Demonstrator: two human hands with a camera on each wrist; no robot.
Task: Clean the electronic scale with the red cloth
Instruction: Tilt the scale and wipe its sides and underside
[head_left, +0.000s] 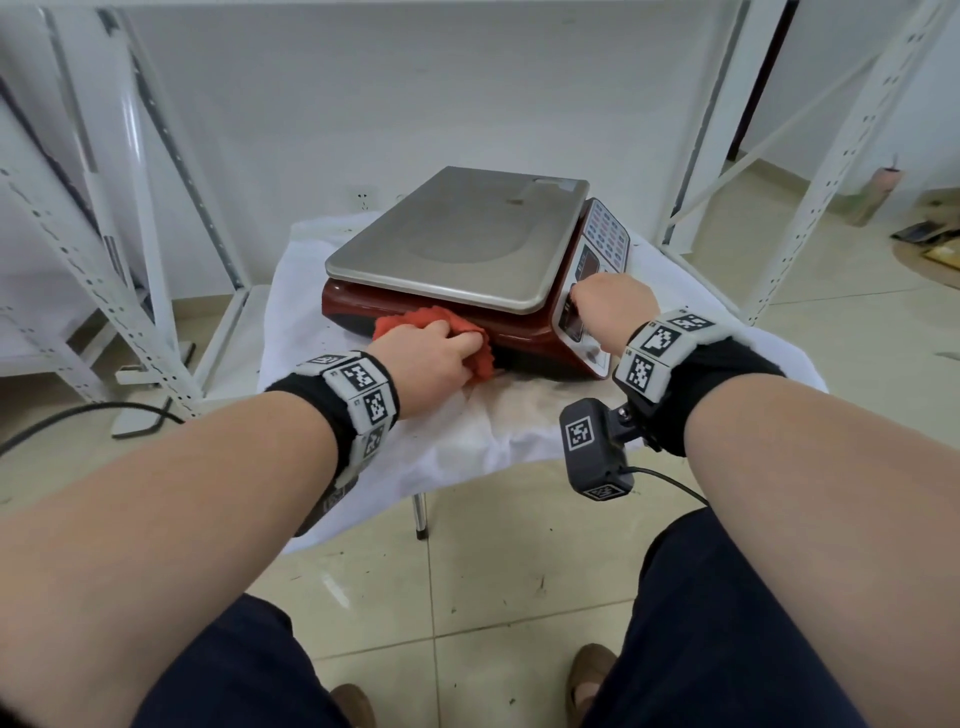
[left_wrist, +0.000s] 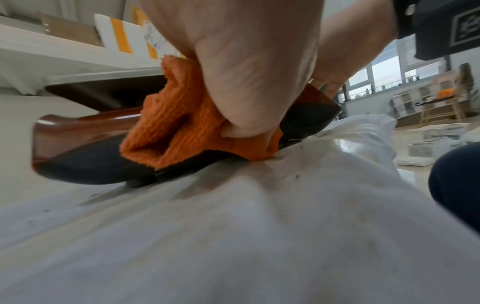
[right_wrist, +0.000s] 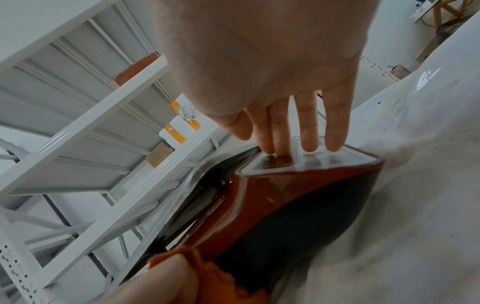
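Note:
The electronic scale (head_left: 457, 244) has a steel weighing pan and a dark red body (left_wrist: 85, 131), and it sits on a white-covered stand. My left hand (head_left: 431, 358) grips the bunched red cloth (head_left: 441, 332) and presses it against the scale's near side wall; the cloth (left_wrist: 179, 127) looks orange in the left wrist view. My right hand (head_left: 608, 306) rests on the slanted keypad panel (head_left: 597, 260) at the scale's right end. In the right wrist view its straight fingers (right_wrist: 309, 131) press flat on the panel (right_wrist: 311, 160).
A wrinkled, stained white sheet (head_left: 498, 431) covers the small stand under the scale. White perforated metal shelving frames stand at the left (head_left: 130, 249) and right (head_left: 831, 156). A black cable (head_left: 78, 415) lies on the tiled floor at the left.

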